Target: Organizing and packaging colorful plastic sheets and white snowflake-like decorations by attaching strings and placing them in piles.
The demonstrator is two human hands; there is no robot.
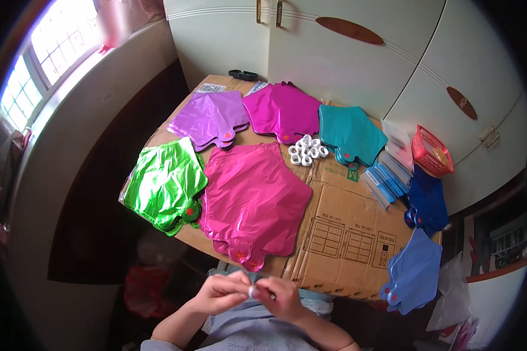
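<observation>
Just in front of my body, beyond the table's near edge, both hands meet at a small white roll (253, 291). My left hand (223, 292) is closed, its fingertips pinching the roll from the left. From the right, my right hand (282, 297) is closed too, thumb and fingers pressed together at the roll; its fingertips are partly hidden. Nearest to the hands lies a stack of flat pink foil balloons (255, 202). Farther back on the table, similar white rolls (306, 153) sit in a small heap.
Flattened cardboard (334, 199) covers the table. Around it lie flat foil balloons in green (165, 184), purple (211, 117), magenta (282, 110), teal (351, 133), dark blue (427, 199) and light blue (414, 272). Blue packets (385, 182) lie near a red basket (430, 151). Cabinets (357, 64) stand behind.
</observation>
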